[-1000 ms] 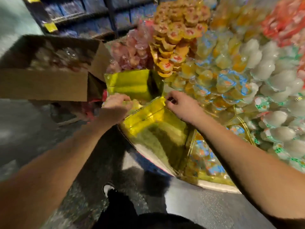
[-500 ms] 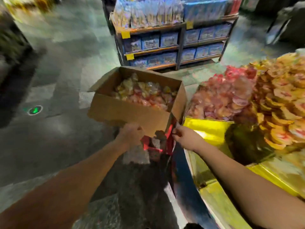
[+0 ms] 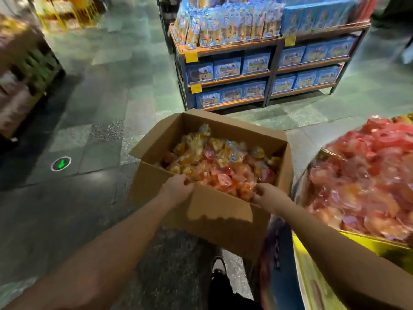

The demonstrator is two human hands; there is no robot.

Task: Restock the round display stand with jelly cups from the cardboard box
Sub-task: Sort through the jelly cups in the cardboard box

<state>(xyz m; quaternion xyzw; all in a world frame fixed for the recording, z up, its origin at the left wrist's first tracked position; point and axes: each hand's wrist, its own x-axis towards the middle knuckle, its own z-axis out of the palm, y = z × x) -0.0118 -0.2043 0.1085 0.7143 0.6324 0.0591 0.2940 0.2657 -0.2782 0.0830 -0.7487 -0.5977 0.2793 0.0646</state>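
Floor (image 3: 93, 90): grey tiles, with a round green marker (image 3: 61, 163) at far left. Left hand (image 3: 177, 189): on the near rim of the cardboard box (image 3: 214, 211), fingers curled over the edge and clamped on it. Box open, flaps up, filled with mixed jelly cups (image 3: 223, 166), orange, yellow and red. Right hand (image 3: 267, 194): at the near right rim, fingers curled together; whether they pinch a cup or the cardboard, cannot tell. Behind: shelf unit (image 3: 268, 70) with blue boxes. Far right: round display stand (image 3: 384, 246), gold-edged, heaped with red cups (image 3: 366, 186), just beside the box.
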